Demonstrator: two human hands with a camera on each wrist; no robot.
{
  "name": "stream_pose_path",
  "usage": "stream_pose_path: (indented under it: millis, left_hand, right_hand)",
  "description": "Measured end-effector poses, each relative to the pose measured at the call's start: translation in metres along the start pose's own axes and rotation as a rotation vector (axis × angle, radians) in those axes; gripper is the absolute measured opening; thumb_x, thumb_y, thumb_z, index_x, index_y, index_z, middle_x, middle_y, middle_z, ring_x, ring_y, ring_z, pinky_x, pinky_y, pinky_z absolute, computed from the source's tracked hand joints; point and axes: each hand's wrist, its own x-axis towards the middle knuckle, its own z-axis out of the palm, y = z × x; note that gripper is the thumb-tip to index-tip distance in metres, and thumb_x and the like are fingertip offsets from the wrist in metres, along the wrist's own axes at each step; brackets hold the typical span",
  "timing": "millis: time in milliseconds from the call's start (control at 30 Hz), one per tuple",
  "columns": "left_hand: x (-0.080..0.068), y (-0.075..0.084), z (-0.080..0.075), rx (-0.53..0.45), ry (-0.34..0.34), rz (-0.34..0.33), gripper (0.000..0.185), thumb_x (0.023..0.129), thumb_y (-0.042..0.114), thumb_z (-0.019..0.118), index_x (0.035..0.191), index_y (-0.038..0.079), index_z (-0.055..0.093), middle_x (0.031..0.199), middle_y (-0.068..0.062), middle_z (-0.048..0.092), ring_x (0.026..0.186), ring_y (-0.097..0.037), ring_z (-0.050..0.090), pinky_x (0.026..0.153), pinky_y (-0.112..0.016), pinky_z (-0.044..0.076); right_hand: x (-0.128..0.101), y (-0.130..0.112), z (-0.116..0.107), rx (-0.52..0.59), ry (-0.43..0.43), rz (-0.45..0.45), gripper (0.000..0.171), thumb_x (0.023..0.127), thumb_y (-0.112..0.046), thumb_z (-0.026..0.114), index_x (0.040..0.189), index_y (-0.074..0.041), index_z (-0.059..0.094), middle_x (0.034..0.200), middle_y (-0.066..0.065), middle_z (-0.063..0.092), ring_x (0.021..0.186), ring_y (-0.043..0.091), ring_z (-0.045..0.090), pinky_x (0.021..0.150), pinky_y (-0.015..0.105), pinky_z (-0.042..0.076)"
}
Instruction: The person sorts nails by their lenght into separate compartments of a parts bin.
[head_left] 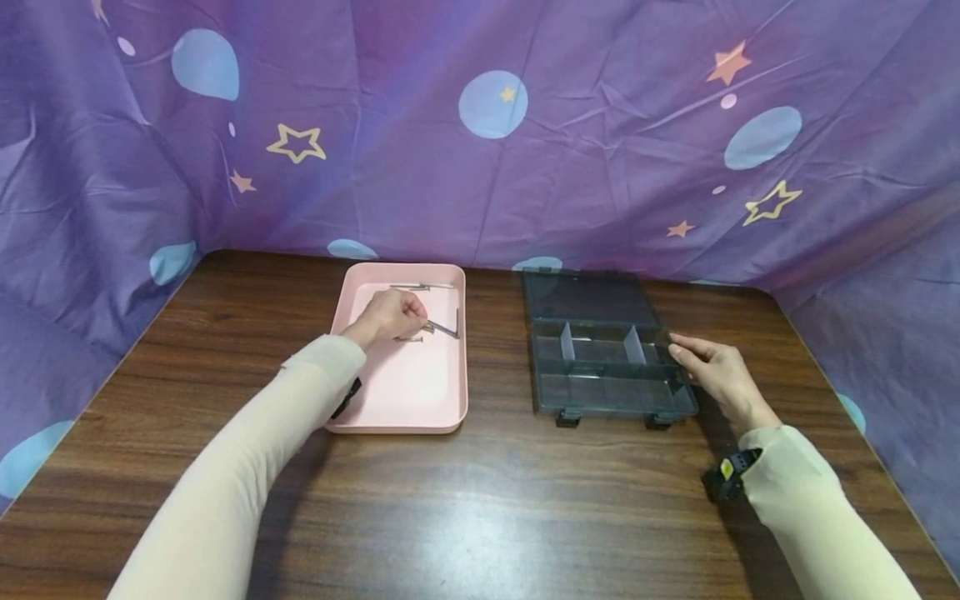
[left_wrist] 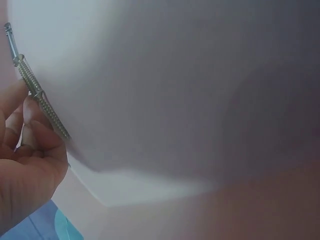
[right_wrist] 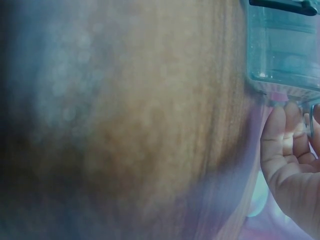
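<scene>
My left hand [head_left: 390, 315] reaches into the pink tray [head_left: 397, 400] and pinches thin metal screws. In the left wrist view the threaded screws [left_wrist: 44, 104] lie between the thumb and fingertips, close over the tray's pale floor. Right beside those fingertips in the head view is an L-shaped hex key [head_left: 444, 330]. More screws [head_left: 409, 339] lie in the tray. My right hand [head_left: 723, 375] grips the right edge of a dark see-through organizer box [head_left: 607, 390]. Its fingertips sit at the box's side wall in the right wrist view, with the thumb partly cut off.
The box's lid [head_left: 585, 296] is folded back toward the curtain. Upright dividers [head_left: 634, 344] split its rear row, and two black latches [head_left: 567, 418] stick out in front. Both containers stand on a dark wooden table [head_left: 465, 492], with a purple patterned curtain [head_left: 405, 183] behind.
</scene>
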Motion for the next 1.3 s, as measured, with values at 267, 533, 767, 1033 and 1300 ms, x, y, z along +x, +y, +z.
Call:
stream_pose_path:
  millis: [267,533,767,1033,1300]
  left_hand:
    - [0.0002,0.0011,-0.0039,0.034,-0.025,0.015,0.009,0.082,0.011,0.066,0.088,0.004,0.069,0.074,-0.002,0.064,0.071,-0.013,0.051,0.068,-0.023,0.04]
    - [-0.0006,0.0012,-0.0066,0.05,-0.049,0.03,0.01,0.082,0.012,0.066,0.087,0.004,0.069,0.074,-0.003,0.066,0.071,-0.013,0.053,0.068,-0.023,0.041]
    - [-0.0026,-0.0011,-0.0072,0.036,-0.076,0.038,0.011,0.082,0.013,0.066,0.087,0.005,0.069,0.074,-0.002,0.066,0.069,-0.011,0.052,0.068,-0.022,0.04]
    - [-0.0031,-0.0021,-0.008,0.014,-0.112,0.043,0.012,0.082,0.013,0.067,0.089,0.004,0.069,0.075,-0.002,0.066,0.068,-0.009,0.051,0.065,-0.02,0.04]
    - [-0.0011,-0.0019,-0.0067,0.016,-0.131,0.074,0.013,0.081,0.016,0.069,0.087,0.005,0.07,0.074,-0.001,0.067,0.067,-0.008,0.05,0.067,-0.02,0.039]
  right_hand:
    - [0.0001,0.0011,0.0004,0.057,-0.004,-0.018,0.056,0.095,-0.031,0.055,0.134,0.008,0.044,0.098,-0.033,0.054,0.079,-0.008,0.056,0.064,0.014,0.048]
    - [0.0015,0.0024,0.0009,0.071,0.009,-0.049,0.055,0.095,-0.028,0.055,0.132,0.011,0.043,0.093,-0.036,0.053,0.079,-0.009,0.055,0.063,0.013,0.047]
    - [0.0009,0.0023,0.0018,0.067,0.013,-0.055,0.056,0.095,-0.029,0.055,0.131,0.011,0.044,0.096,-0.035,0.054,0.08,-0.013,0.052,0.064,0.013,0.047]
    - [0.0007,0.0027,0.0019,0.042,0.035,-0.052,0.054,0.095,-0.029,0.055,0.131,0.01,0.046,0.097,-0.033,0.053,0.079,-0.014,0.051,0.063,0.013,0.047]
    - [0.0011,0.0032,0.0023,0.031,0.031,-0.056,0.058,0.094,-0.034,0.056,0.131,0.009,0.047,0.104,-0.025,0.057,0.08,-0.013,0.051,0.063,0.014,0.047]
